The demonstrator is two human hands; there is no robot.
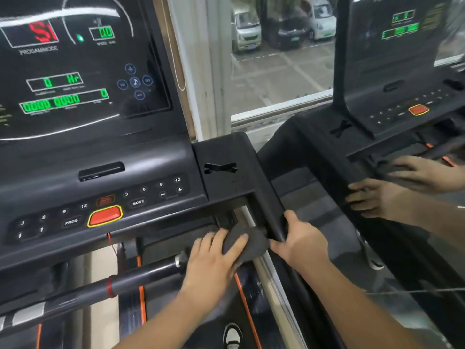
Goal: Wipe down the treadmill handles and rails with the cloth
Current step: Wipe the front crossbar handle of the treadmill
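Looks like gym, cardio corner: black treadmill console with green LED readouts (63, 96), oval red stop button (105, 215), big wall mirror (402, 248) on right, window (276, 59) overlooking car park.

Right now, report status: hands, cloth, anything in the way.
Left hand holds cloth between handle end and rail. Right hand grips rail. Nothing seen lying on rail.

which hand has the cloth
The left hand: it holds the dark grey cloth, fingers wrapped over it. The right hand has no cloth; it grips the black side rail.
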